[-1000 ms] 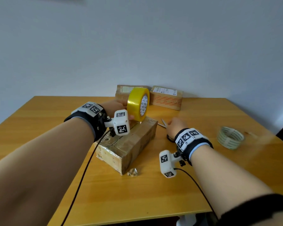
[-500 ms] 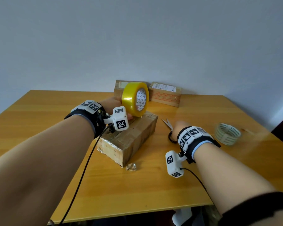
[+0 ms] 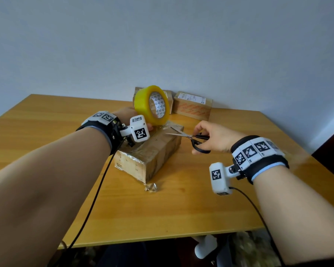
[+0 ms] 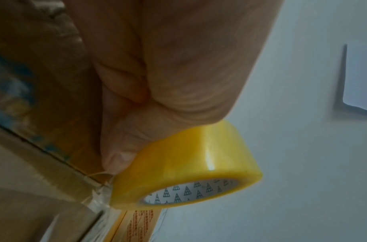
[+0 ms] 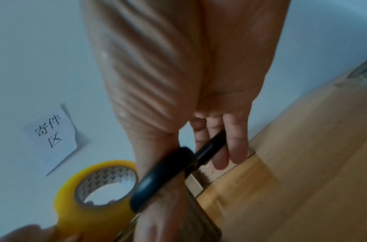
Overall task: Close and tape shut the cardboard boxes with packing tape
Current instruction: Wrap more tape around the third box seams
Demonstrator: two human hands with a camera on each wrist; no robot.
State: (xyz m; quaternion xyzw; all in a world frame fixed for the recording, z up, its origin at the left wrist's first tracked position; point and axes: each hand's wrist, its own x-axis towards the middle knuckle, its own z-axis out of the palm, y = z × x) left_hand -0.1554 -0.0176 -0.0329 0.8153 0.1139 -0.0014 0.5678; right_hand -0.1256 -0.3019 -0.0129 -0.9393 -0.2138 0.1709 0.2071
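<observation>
Head view, centre: cardboard box lying flaps shut on wooden table, clear tape glinting along top and near end. Left hand curled round yellow tape roll, held upright on edge over far end of box; strip running from roll down to box top, seen in left-wrist view. Right hand w/ thumb and fingers through black loops of scissors; blades parted, tips over far right corner of box, just beside roll. Crumpled tape scrap on table at near corner of box. Two more boxes at back against wall, behind roll. Right-wrist view: paper note w/ handwritten characters stuck on wall.
</observation>
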